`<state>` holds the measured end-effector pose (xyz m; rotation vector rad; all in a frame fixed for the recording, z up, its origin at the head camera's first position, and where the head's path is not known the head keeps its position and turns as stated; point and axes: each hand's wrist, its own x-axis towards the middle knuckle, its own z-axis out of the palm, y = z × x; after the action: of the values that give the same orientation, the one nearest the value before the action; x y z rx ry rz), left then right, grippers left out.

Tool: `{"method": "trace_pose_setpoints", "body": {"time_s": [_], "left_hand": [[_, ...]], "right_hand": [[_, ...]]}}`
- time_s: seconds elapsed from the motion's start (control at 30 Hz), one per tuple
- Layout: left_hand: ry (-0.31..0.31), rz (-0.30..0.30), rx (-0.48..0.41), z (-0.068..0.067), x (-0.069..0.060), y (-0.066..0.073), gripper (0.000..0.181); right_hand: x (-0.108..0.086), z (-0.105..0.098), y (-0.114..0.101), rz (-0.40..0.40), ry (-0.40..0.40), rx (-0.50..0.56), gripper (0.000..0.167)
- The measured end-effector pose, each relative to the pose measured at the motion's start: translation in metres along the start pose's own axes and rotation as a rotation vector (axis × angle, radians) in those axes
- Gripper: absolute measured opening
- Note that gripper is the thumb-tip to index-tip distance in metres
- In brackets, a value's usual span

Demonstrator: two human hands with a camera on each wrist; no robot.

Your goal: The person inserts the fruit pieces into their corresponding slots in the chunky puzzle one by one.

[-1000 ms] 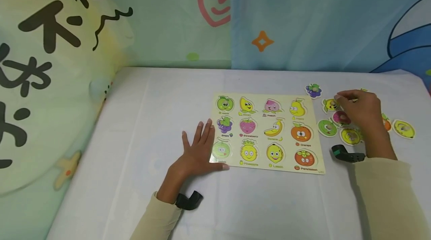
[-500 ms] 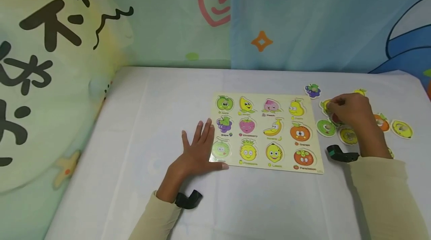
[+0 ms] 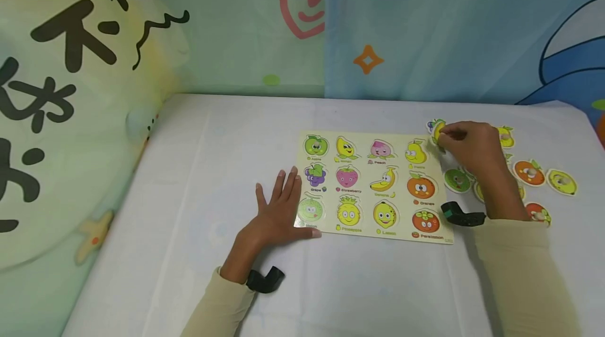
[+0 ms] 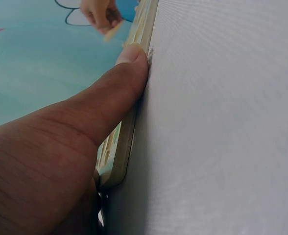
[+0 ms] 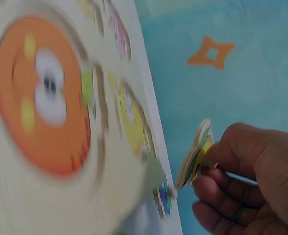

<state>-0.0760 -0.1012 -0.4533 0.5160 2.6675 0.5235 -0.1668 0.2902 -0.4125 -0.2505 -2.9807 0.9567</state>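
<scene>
A cream puzzle board (image 3: 368,183) with rows of cartoon fruit lies flat on the white table. My left hand (image 3: 274,216) rests at its lower left corner, fingers spread straight against the left edge; the left wrist view shows the thumb (image 4: 109,93) along the front edge. Beyond the board's upper right corner, my right hand (image 3: 472,148) pinches a yellow fruit puzzle piece (image 5: 201,156) with green leaves, raised on its side. That piece (image 3: 438,131) partly covers a grape puzzle piece (image 3: 429,126) in the head view.
Loose fruit pieces lie right of the board: a green round piece (image 3: 457,180), an orange piece (image 3: 529,172), a lemon piece (image 3: 562,182), a pear piece (image 3: 506,137) and a red-orange piece (image 3: 538,213). My right forearm hides others. A printed curtain (image 3: 425,27) hangs behind the table.
My right hand has lifted the yellow fruit puzzle piece from the loose pieces and carried it left and away from me, toward the board's far right corner. The left hand stays put.
</scene>
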Motion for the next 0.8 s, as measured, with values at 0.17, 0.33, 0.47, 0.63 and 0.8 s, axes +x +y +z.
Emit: {"method": "trace_pose_setpoints", "body": {"time_s": [0.17, 0.33, 0.47, 0.63, 0.8], "left_hand": [[0.005, 0.001, 0.0, 0.0, 0.0, 0.0, 0.124], [0.001, 0.0, 0.003, 0.0, 0.0, 0.0, 0.124], [-0.001, -0.001, 0.005, -0.001, 0.0, 0.0, 0.124], [-0.005, -0.006, 0.015, -0.001, 0.0, 0.0, 0.124], [-0.008, -0.002, 0.016, -0.001, 0.0, 0.001, 0.124]], "right_hand": [[0.0, 0.013, -0.019, -0.137, -0.008, 0.081, 0.035], [0.0, 0.028, -0.039, -0.207, -0.057, 0.137, 0.033], [-0.001, 0.042, -0.051, -0.236, -0.089, 0.18, 0.029], [-0.001, 0.058, -0.061, -0.285, -0.118, 0.21, 0.026], [0.001, 0.072, -0.071, -0.293, -0.153, 0.222, 0.023]]}}
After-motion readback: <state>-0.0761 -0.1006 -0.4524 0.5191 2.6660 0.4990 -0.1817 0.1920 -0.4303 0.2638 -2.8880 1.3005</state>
